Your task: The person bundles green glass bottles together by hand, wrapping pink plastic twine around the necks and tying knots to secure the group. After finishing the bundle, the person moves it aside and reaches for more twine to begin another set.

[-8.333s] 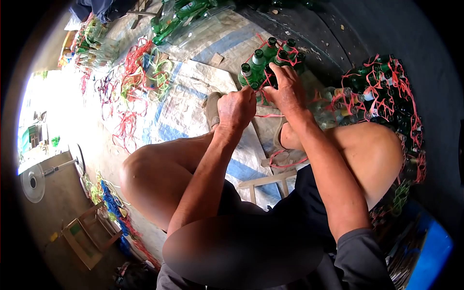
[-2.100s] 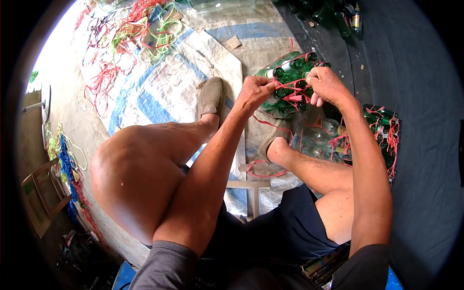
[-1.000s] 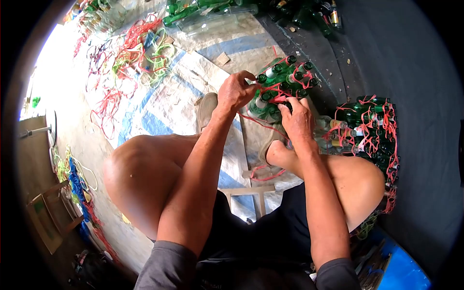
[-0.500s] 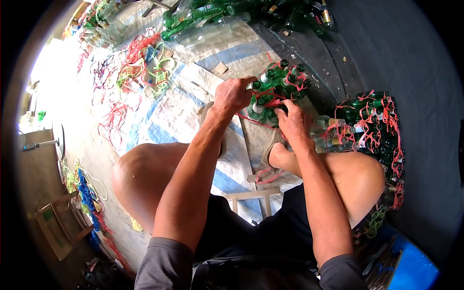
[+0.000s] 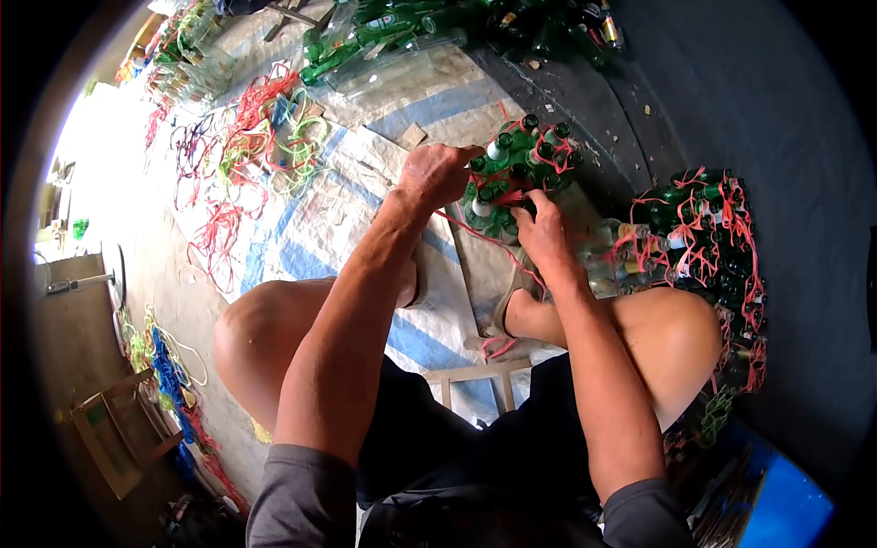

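Several green glass bottles [image 5: 496,151] stand upright in a cluster on the ground sheet, with red string [image 5: 505,198] wound around and between their necks. My left hand [image 5: 435,175] is closed at the cluster's left side, its fingertips pressed together beside a bottle neck; what they hold is too small to make out. On the near right side, my right hand [image 5: 546,228] has its thumb and fingers closed on the red string near a bottle top. A loose length of the string trails from the cluster toward my foot.
More tied bottles [image 5: 699,237] lie at the right, and loose green bottles [image 5: 384,32] at the top. Tangled red and green strings [image 5: 265,128] spread on the left. A blue container [image 5: 776,502] is at the lower right, a wooden frame [image 5: 119,429] at the lower left.
The view has shifted slightly. The trailing red string now curves farther down toward my right foot. Both hands stay at the bottle cluster.
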